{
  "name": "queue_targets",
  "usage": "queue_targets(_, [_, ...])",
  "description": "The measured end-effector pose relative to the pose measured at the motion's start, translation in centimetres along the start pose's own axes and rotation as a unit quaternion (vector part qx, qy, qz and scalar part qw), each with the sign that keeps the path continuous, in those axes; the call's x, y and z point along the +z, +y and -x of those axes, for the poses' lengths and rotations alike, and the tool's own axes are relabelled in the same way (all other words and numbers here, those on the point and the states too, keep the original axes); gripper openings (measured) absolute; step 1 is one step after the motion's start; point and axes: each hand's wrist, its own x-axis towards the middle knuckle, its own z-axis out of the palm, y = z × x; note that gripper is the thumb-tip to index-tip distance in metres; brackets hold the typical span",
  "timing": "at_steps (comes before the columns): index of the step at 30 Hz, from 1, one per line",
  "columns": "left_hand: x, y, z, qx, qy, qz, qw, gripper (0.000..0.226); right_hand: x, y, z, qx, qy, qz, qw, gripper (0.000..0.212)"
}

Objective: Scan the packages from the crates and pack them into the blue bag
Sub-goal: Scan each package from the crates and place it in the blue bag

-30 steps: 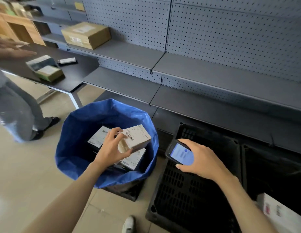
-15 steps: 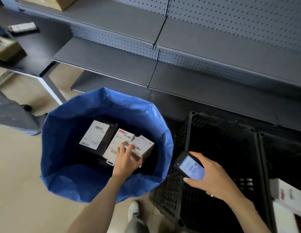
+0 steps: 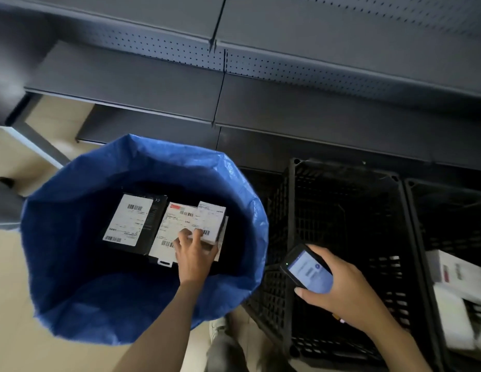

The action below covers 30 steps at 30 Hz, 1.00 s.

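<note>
We look from head height, forward and steeply down, close over the blue bag (image 3: 72, 264); a black crate (image 3: 341, 165) lies right of it, grey shelving (image 3: 126, 76) beyond it.

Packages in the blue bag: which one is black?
The leftmost package, black under a large white label; the middle package and the small box at the left hand are white.

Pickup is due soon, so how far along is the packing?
Done: two labelled packages lie in the blue bag. In hand: the left hand touches a third box there; the right hand holds the scanner. Left: white packages wait in the far-right crate.
</note>
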Motion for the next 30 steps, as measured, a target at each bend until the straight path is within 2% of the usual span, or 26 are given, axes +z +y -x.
queue_targets(3, [0.2,-0.7,0.6,-0.017,-0.064,-0.077,0.995,0.052,0.8,-0.4,0.1,0.002,0.006,-0.013,1.000,0.083])
queue_targets(6, [0.0,-1.1,1.1,0.022,-0.098,-0.188,0.977,0.056,1.6,-0.9,-0.1,0.002,0.017,-0.021,1.000,0.081])
queue_targets(11, [-1.3,-0.6,1.1,0.067,-0.111,-0.237,0.963,0.061,2.8,-1.7,0.0,-0.015,0.031,-0.016,0.999,0.082])
queue_targets(18, [-5.3,0.3,2.5,0.082,-0.087,-0.193,0.974,0.041,3.7,-1.5,1.1,-0.026,0.081,-0.077,0.993,0.073])
queue_targets(22, [-7.9,2.6,4.5,0.098,-0.087,-0.148,0.980,0.032,3.4,-1.2,1.7,-0.039,0.082,-0.061,0.994,0.077])
queue_targets(30, [-9.1,10.8,8.0,0.228,-0.092,-0.069,0.967,0.033,0.9,4.2,4.6,0.002,0.123,-0.059,0.991,0.084])
